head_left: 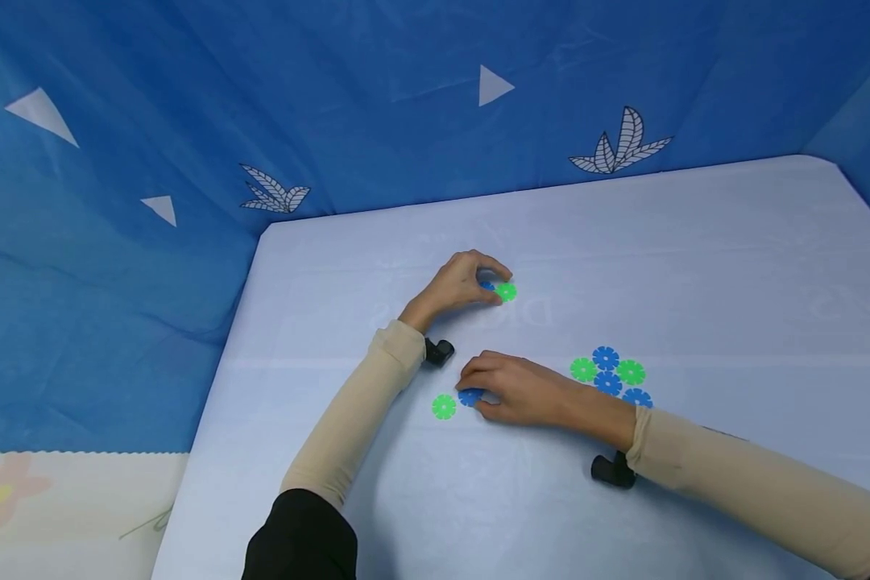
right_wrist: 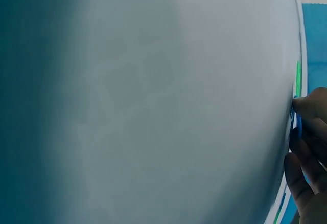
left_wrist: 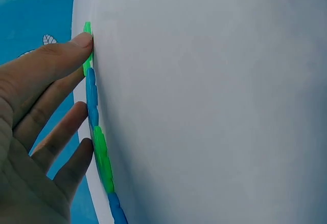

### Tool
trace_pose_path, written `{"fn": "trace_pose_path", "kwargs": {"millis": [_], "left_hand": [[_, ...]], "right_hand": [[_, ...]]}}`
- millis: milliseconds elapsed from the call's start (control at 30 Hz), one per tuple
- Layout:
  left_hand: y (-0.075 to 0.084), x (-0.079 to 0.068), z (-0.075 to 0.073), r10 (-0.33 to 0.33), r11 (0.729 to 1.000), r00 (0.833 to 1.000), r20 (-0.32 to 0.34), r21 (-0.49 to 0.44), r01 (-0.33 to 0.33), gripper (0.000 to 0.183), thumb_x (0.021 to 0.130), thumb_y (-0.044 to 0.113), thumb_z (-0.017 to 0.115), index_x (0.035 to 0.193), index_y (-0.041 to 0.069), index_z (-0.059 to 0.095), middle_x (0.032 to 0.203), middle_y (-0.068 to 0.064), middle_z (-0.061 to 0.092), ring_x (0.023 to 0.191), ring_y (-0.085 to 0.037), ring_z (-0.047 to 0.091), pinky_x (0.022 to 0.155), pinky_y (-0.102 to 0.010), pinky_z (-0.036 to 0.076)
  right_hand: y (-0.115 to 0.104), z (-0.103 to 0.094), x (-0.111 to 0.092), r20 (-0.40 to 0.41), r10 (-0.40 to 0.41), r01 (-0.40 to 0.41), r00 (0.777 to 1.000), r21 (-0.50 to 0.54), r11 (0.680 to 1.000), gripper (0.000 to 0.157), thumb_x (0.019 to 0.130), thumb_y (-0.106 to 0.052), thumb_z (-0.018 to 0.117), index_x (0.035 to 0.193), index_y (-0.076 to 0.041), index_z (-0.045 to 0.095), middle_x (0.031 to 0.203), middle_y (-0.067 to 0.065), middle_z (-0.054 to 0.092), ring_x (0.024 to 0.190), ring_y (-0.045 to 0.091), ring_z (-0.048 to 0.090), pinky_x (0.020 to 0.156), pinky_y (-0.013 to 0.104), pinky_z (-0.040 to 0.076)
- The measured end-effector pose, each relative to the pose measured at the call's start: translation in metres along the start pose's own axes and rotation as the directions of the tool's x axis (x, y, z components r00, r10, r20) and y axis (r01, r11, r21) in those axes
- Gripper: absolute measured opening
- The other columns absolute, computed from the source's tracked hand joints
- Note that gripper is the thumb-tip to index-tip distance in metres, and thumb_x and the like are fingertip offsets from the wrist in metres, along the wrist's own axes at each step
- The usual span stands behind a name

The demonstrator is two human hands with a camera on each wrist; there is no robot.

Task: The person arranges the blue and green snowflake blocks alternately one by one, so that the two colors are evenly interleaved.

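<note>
My left hand (head_left: 460, 282) is at the far side of the group, thumb and forefinger pinching a green notched plastic disc (head_left: 506, 292) at its rim. A blue disc (head_left: 486, 286) sits right beside that one, partly under the fingers. The left wrist view shows green and blue discs (left_wrist: 92, 96) edge-on in a row along the fingers. Closer to me, my right hand (head_left: 525, 391) pinches another blue disc (head_left: 470, 397), partly covered by its fingers. Just left of it lies a green disc (head_left: 444, 407) flat on the cloth, apart from the hand.
A cluster of blue and green discs (head_left: 607, 383) lies behind my right forearm, which partly hides it. The white cloth-covered table (head_left: 319, 322) meets a blue curtain (head_left: 377, 105) at the back. Black wrist-camera mounts (head_left: 614, 470) hang under both wrists.
</note>
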State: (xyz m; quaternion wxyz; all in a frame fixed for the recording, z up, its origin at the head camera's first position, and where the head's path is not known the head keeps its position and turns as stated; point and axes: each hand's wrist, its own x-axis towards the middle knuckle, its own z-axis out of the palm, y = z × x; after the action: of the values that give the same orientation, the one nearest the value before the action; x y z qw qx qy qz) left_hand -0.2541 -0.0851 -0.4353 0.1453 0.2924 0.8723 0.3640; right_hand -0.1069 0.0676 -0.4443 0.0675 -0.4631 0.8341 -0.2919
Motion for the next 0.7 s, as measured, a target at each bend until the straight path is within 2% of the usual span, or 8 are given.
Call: {"fn": "trace_pose_path", "kwargs": {"millis": [200,433,567,700], "left_hand": [[0.001,0.001,0.0,-0.004,1.0,1.0,0.005,0.021,0.004,0.032,0.08,0.012,0.083,0.111,0.013,0.076,0.112,0.003,0.071,0.116,-0.015,0.055,0.098,-0.029,0.043],[0.001,0.001,0.0,-0.016,0.999,1.0,0.0,0.03,0.016,0.031,0.08,0.013,0.083,0.111,0.014,0.076,0.111,0.003,0.071,0.116,-0.015,0.055,0.098,-0.03,0.043],[0.001,0.001,-0.001,-0.021,0.999,1.0,0.005,0.03,0.021,0.031,0.081,0.013,0.083,0.111,0.014,0.076,0.112,0.004,0.071,0.117,-0.014,0.054,0.099,-0.03,0.042],[0.001,0.001,-0.001,-0.029,0.999,1.0,0.009,0.035,0.028,0.032,0.08,0.013,0.083,0.112,0.015,0.076,0.112,0.004,0.071,0.118,-0.014,0.053,0.1,-0.031,0.041]], "right_hand": [[0.003,-0.002,-0.005,-0.016,0.021,-0.022,1.0,-0.03,0.999,0.026,0.088,-0.015,0.072,0.114,-0.01,0.072,0.114,-0.003,0.064,0.108,0.012,0.057,0.091,0.03,0.05],[0.009,-0.007,-0.013,-0.063,0.102,-0.104,0.993,-0.019,0.994,0.027,0.086,-0.013,0.074,0.113,-0.01,0.073,0.114,-0.003,0.064,0.108,0.013,0.058,0.09,0.033,0.051],[0.012,-0.012,-0.017,-0.108,0.169,-0.173,0.98,-0.031,0.984,0.028,0.085,-0.013,0.075,0.113,-0.009,0.073,0.115,-0.002,0.064,0.108,0.015,0.058,0.09,0.035,0.052],[0.017,-0.017,-0.018,-0.167,0.243,-0.256,0.955,-0.058,0.965,0.028,0.085,-0.014,0.075,0.112,-0.007,0.073,0.114,0.001,0.065,0.108,0.018,0.06,0.09,0.038,0.052]]}}
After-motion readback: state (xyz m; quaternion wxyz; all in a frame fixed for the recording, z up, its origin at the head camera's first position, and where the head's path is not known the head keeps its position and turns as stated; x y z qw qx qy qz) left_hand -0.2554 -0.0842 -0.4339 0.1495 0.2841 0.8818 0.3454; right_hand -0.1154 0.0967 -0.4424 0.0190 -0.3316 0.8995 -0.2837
